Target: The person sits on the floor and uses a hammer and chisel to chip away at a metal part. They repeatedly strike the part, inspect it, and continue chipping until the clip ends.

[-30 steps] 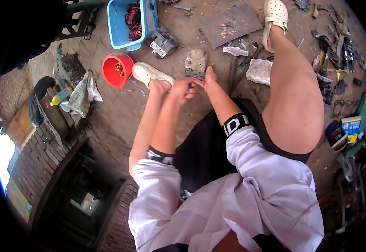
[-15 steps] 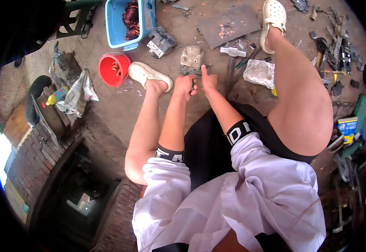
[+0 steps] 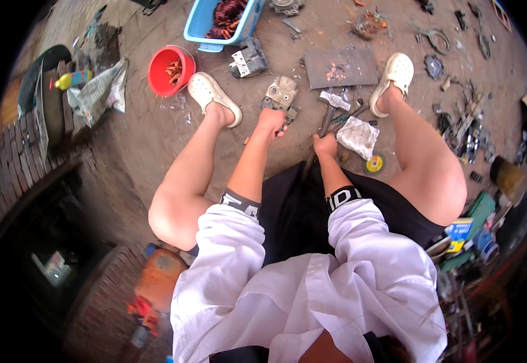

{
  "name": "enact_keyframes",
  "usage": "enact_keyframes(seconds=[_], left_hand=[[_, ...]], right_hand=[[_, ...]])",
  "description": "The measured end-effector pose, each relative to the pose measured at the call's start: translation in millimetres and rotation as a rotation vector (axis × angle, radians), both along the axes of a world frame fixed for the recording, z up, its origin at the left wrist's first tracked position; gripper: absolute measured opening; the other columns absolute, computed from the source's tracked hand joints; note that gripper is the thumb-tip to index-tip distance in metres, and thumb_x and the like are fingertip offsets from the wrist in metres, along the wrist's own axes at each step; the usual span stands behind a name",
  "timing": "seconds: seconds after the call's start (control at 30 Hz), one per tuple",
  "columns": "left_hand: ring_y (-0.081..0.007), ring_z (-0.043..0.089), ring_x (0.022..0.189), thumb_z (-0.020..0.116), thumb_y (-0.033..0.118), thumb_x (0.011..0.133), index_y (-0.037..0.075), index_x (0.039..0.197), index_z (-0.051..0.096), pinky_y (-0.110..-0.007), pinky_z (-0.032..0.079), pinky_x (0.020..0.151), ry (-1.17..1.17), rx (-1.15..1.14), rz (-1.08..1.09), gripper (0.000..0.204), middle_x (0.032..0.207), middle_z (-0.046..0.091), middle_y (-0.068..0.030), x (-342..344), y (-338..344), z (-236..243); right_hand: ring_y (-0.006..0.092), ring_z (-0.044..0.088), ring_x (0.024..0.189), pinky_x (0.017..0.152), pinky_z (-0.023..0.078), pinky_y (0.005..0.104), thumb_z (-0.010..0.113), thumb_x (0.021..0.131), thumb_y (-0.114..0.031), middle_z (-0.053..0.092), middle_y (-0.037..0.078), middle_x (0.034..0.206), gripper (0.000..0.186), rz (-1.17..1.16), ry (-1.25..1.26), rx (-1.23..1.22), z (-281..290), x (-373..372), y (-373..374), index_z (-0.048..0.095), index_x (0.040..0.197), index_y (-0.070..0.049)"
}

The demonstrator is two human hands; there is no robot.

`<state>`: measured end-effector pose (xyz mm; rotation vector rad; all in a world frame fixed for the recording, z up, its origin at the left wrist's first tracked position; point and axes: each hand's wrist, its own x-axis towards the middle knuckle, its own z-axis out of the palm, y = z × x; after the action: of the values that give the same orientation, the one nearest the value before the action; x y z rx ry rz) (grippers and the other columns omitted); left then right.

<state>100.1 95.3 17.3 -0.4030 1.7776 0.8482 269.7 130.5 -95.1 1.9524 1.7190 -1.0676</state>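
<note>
My right hand [image 3: 325, 146] is closed around the dark handle of a hammer [image 3: 326, 121], whose light metal head points away from me on the floor side. My left hand [image 3: 272, 122] is closed at the near edge of a beige and grey metal part [image 3: 281, 94] with round holes. Something small and dark shows at its fingers, too hidden to name. Beside the hammer lie dark tools and a crumpled white cloth or bag [image 3: 358, 137]. A yellow-labelled disc [image 3: 373, 163] rests just nearer to me.
A red bucket [image 3: 171, 71] with copper-coloured scraps and a blue tub [image 3: 215, 45] of copper wire windings stand front left. Another metal part [image 3: 249, 57] sits near the tub. Beyond the hammer is a flat dark plate [image 3: 342, 68] with scraps; loose parts [image 3: 469, 130] spread at right.
My right hand has left the metal part, moved right and closed on the hammer handle. My left hand stays by the part, which looks turned. The whole view has shifted.
</note>
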Motion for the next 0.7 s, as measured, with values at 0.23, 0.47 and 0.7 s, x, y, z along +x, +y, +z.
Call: enact_keyframes(seconds=[0.23,0.47,0.7], left_hand=[[-0.0233,0.059,0.046,0.049,0.004,0.075,-0.010,0.084,0.051,-0.035,0.043,0.037,0.183,-0.050,-0.144,0.016,0.061,0.059,-0.0182,21,-5,-17],[-0.0382,0.059,0.093,0.051,0.010,0.077,-0.006,0.105,0.045,-0.044,0.046,0.081,0.503,-0.158,-0.216,0.033,0.095,0.060,-0.0263,59,11,-4],[-0.0366,0.062,0.084,0.049,0.008,0.079,-0.004,0.102,0.044,-0.043,0.050,0.073,0.565,-0.119,-0.154,0.027,0.090,0.062,-0.0240,72,1,-21]], right_hand=[[0.0108,0.045,0.048,0.042,0.041,0.0224,0.050,0.089,-0.024,0.047,0.001,0.062,0.020,-0.776,0.750,-0.590,13,0,13,0.047,0.085,-0.005],[0.0065,0.030,0.042,0.037,0.027,0.0198,0.046,0.093,-0.029,0.036,-0.003,0.058,0.029,-0.888,0.816,-0.757,40,5,71,0.046,0.082,-0.002],[0.0052,0.032,0.041,0.036,0.028,0.0176,0.049,0.091,-0.028,0.035,-0.004,0.054,0.029,-0.733,0.552,-0.826,58,12,81,0.047,0.084,0.000]])
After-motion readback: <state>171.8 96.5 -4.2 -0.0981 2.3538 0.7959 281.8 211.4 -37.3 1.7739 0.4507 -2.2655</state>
